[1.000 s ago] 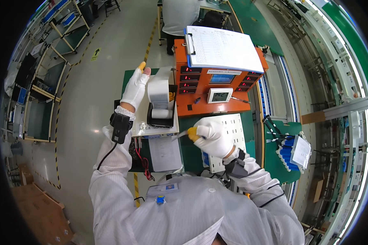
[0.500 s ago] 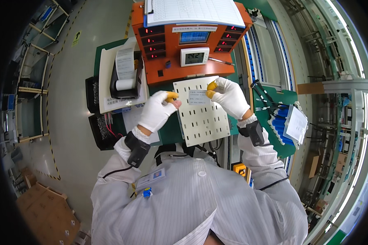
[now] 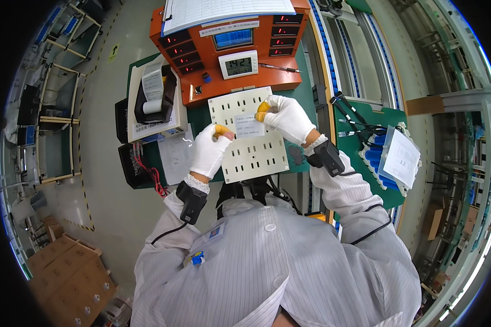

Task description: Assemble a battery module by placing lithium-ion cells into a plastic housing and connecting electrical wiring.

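A small white printed label (image 3: 249,126) hangs over a cream plate (image 3: 244,162) pierced with rows of slots. My right hand (image 3: 287,118), in a white glove with yellow fingertips, pinches the label by its upper right corner. At the label's left edge is my left hand (image 3: 208,151), gloved the same way, with thumb and forefinger closed on that edge; a bare fingertip shows through the glove. The plate lies on the green table in front of an orange instrument box (image 3: 213,92). Whether the label touches the plate cannot be told.
On the box stand a white digital clock (image 3: 239,65), a pen (image 3: 280,67) and a clipboard of papers (image 3: 223,13). A label printer (image 3: 157,98) sits at left, above black bins (image 3: 139,169) with red wires. Blue cylinders (image 3: 373,158) and black cables (image 3: 360,122) lie at right.
My view has shifted, so the box and plate sit further left. The gap between my left fingertips and the label has closed, while my right hand keeps its pinch.
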{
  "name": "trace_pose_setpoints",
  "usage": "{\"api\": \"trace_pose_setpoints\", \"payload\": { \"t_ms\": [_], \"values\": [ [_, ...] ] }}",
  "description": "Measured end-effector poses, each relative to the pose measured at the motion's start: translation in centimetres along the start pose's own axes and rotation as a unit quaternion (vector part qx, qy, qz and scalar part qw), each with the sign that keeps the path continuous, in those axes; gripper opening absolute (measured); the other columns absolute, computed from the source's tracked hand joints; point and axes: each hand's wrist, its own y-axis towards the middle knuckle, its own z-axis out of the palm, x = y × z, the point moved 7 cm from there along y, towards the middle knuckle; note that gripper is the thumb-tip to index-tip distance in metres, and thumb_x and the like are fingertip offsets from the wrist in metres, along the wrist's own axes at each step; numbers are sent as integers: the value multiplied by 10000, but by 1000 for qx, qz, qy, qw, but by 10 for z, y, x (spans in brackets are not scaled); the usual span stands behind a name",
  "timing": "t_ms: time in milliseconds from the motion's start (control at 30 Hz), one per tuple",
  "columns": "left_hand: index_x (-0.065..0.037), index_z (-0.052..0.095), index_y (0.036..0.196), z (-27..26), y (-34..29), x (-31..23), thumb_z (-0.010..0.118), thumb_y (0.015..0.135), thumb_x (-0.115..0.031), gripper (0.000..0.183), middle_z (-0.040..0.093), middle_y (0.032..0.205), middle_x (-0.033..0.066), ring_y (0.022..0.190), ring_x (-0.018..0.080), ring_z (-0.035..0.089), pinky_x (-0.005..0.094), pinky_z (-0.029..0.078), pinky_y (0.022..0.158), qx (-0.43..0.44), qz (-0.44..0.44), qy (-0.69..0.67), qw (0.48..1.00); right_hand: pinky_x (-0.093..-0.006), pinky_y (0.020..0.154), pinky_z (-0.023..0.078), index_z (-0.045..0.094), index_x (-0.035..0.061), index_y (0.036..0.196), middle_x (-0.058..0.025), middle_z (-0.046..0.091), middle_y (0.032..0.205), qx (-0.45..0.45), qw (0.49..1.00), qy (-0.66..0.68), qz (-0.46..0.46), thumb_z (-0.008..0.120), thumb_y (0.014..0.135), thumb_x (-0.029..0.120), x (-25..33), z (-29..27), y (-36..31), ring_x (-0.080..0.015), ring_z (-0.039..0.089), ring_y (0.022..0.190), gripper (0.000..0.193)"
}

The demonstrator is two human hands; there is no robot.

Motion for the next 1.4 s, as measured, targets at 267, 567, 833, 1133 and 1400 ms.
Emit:
{"api": "trace_pose_setpoints", "payload": {
  "t_ms": [267, 567, 833, 1133, 1400],
  "values": [
    [57, 686, 921, 19, -1, 20, 684, 908, -164, 222, 673, 776, 66, 696, 107, 573, 265, 474, 658, -5, -25, -1, 1000, -294, 691, 519, 714, -17, 989, -119, 707, 828, 23, 999, -31, -38, 751, 838, 161, 1, 2, 0, -181, 650, 712, 236],
    [24, 713, 892, 25, 0, 24, 709, 835, -249, 278, 683, 732, 178, 656, 274, 667, 354, 510, 643, -60, -21, 219, 974, -401, 869, 541, 747, 87, 1010, -183, 716, 978, 17, 953, -302, -8, 698, 806, 240, -19, 12, 26, -353, 686, 950, 260],
    [-41, 742, 870, 28, 6, 35, 682, 808, -316, 289, 700, 795, 192, 745, 355, 683, 413, 531, 708, -67, -17, 307, 949, -409, 881, 540, 746, 120, 1029, -163, 713, 1041, 50, 929, -366, -1, 687, 822, 260, -23, 16, 31, -336, 683, 985, 257],
    [-62, 748, 872, 27, 8, 36, 673, 813, -313, 269, 702, 807, 191, 773, 363, 685, 424, 535, 722, -71, -9, 322, 944, -393, 855, 540, 743, 103, 985, -170, 713, 981, 16, 925, -379, -9, 696, 804, 197, -18, 17, 27, -335, 686, 932, 210],
    [-74, 749, 867, 27, 8, 33, 672, 815, -324, 267, 704, 812, 186, 776, 367, 684, 431, 536, 724, -70, -12, 330, 941, -396, 861, 537, 745, 110, 976, -165, 714, 981, 10, 925, -380, -15, 684, 808, 195, -20, 17, 28, -333, 683, 938, 198]
  ]
}}
